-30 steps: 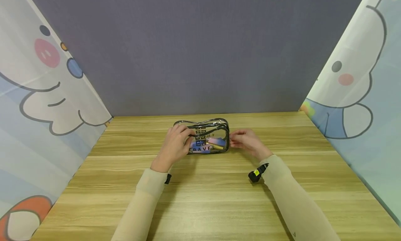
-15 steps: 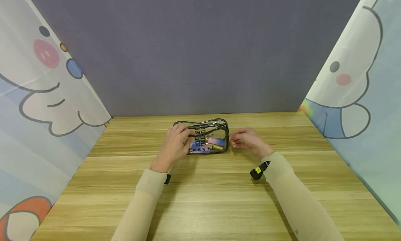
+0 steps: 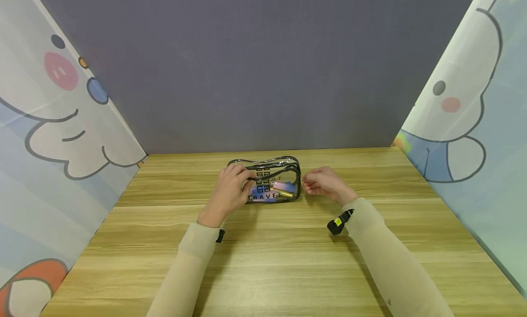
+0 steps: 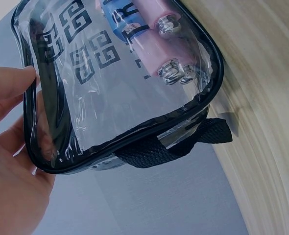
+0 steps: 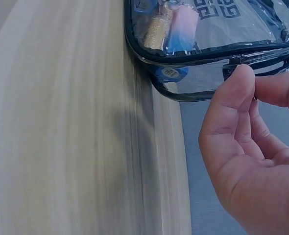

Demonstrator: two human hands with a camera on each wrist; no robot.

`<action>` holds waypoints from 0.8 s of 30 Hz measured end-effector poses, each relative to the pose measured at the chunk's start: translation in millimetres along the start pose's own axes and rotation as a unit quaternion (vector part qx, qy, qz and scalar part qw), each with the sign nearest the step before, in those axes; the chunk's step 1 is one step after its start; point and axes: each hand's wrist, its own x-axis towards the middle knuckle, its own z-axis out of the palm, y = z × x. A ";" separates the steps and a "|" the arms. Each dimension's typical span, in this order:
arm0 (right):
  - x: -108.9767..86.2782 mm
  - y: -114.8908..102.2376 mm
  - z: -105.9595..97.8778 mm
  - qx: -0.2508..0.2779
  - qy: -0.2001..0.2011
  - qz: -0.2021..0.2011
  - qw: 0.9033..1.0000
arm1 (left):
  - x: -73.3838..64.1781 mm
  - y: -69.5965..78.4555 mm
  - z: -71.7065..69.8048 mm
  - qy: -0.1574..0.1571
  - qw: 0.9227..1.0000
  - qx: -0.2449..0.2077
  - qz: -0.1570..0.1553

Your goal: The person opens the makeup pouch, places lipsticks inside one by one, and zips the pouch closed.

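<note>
Pouch (image 3: 271, 179), clear plastic with black piping and a black printed pattern, is standing upright on the wooden surface (image 3: 271, 262), toward the far middle, well short of the grey back wall (image 3: 263, 70). It is being held at its left end by the left hand (image 3: 230, 191), whose fingers are curled round the upper rim; in the left wrist view the fingertips (image 4: 12, 85) are seen pressing against the piping, so that grip is grasping the pouch. The right hand (image 3: 325, 184) is being kept just beside the right end, with thumb and forefinger pinched together at about the level of the zip line. In the right wrist view the thumb (image 5: 232, 105) is seen meeting the forefinger near the black trim, but whether a zip pull is being caught between them cannot be told. Inside the pouch a gold tube (image 3: 284, 193), a pink item (image 3: 283, 185) and a blue-and-white packet (image 3: 263, 196) are lying at the bottom.

A slip is judged the likeliest fault: the plastic is thin and slick, and only one end is being steadied, so a sideways pull from the right could tip or drag the pouch across the surface. A weak pinch could also be lost on so small a part, and the contents could be shaken loose if the pouch is being tilted while unzipped.
</note>
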 end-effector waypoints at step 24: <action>-6.8 -19.0 0.3 -0.022 0.000 -0.019 1.000 | 0.1 -0.6 0.3 -0.009 1.000 -0.006 -0.007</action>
